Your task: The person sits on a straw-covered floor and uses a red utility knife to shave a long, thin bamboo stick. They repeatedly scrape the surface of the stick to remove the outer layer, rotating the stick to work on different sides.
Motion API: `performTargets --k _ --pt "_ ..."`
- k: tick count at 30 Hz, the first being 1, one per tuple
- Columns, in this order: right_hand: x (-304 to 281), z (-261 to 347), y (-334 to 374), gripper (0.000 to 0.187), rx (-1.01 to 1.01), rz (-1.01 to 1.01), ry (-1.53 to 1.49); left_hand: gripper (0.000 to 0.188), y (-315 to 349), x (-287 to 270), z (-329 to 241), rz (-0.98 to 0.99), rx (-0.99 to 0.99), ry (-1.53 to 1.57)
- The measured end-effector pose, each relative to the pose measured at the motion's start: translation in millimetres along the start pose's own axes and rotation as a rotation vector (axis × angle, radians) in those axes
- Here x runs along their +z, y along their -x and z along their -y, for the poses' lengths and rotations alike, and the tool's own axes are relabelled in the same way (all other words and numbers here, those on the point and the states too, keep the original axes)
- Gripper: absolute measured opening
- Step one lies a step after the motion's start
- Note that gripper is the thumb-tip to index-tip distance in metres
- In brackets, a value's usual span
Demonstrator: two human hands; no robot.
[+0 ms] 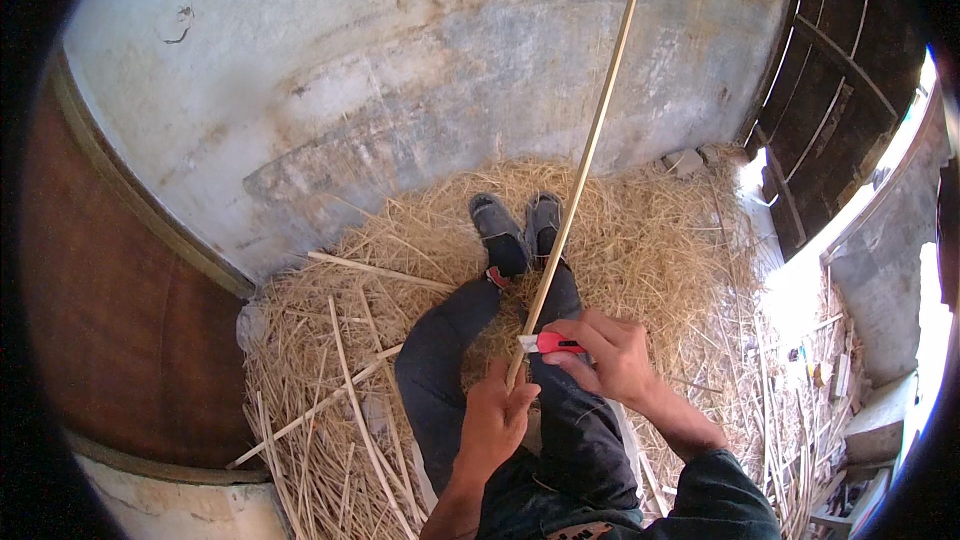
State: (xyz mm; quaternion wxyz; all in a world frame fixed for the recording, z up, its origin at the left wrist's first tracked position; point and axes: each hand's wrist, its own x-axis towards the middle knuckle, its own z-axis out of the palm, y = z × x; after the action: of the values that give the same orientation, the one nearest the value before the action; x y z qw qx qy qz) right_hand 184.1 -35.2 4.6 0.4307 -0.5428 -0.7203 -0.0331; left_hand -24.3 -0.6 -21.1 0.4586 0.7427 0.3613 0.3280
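Note:
A long, thin bamboo strip (590,145) rises at a slant from my lap, passing over my legs and up across the wall. My left hand (494,412) is closed around its lower end. Just above that grip, my right hand (607,354) holds a red utility knife (556,342). Its pale blade lies against the strip, crossing it. The fingertips under the knife are partly hidden.
Pale shavings (660,240) cover the floor around my feet. Several loose strips (350,380) lie to my left, more at the right. A stained wall (400,70) stands ahead, a dark wooden door (835,70) at far right, a brown panel (120,310) at left.

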Motion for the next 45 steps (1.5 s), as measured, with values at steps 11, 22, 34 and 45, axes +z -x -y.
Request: performTargets --k 11,22,34,45 --pt "6.9 0.3 3.9 0.034 -0.041 -0.045 0.103 0.037 -9.9 17.9 -17.2 -0.141 0.031 -0.212" --pt "0.8 -0.3 -3.1 0.031 -0.049 -0.066 0.158 0.037 -12.1 13.7 -11.9 -0.137 0.053 -0.326" --pt "-71.6 -121.7 -50.5 0.023 0.507 -0.564 0.313 0.034 52.0 19.8 31.2 0.017 -0.075 -0.448" --pt "5.1 -37.9 22.6 0.025 0.126 -0.084 -0.070 0.032 9.4 12.2 16.1 -0.113 -0.064 -0.211"
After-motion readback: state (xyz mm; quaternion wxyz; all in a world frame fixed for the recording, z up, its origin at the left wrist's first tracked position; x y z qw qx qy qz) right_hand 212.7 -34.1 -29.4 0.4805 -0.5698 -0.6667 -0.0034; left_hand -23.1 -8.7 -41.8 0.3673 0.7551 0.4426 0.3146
